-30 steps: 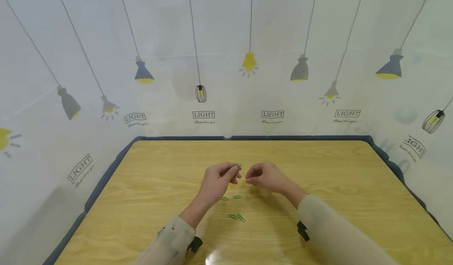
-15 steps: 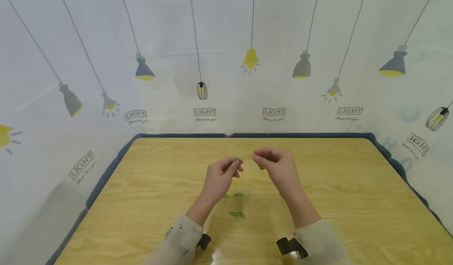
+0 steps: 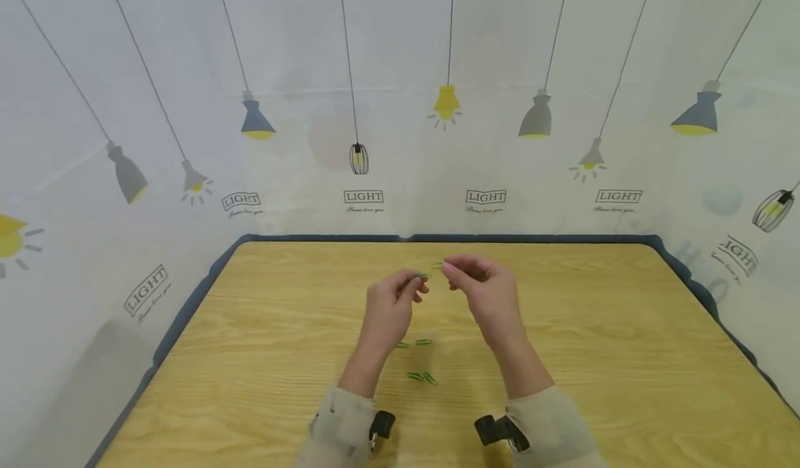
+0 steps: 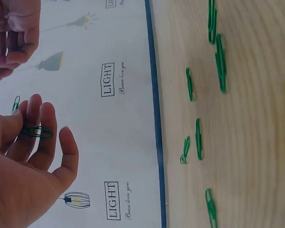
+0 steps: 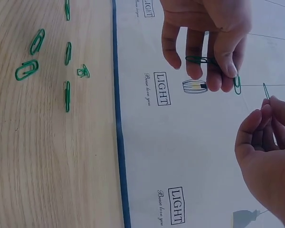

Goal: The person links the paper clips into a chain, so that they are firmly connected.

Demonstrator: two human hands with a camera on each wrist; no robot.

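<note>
Just above the table, my left hand (image 3: 389, 310) pinches a green paper clip (image 5: 237, 86) between thumb and index finger, its end poking out. A second green paper clip (image 4: 40, 132) lies across the fingers of that hand; whether the two are linked is hidden by the fingertips. To its right, my right hand (image 3: 490, 294) pinches another paper clip (image 5: 266, 91) by one end, its free end pointing toward the left hand. A small gap separates this clip from the left hand's clips.
Several green paper clips lie on the wooden table (image 3: 281, 343) below the hands, among them a pair (image 3: 415, 376) close together. One small clump (image 5: 83, 71) looks like clips seen end-on or joined. A printed wall covering (image 3: 400, 128) rises behind the table's far edge.
My right hand has risen from low near the table, bringing its paper clip up to the left hand's clip, then slightly apart. The left hand has moved a little farther forward. Table clips stay put.
</note>
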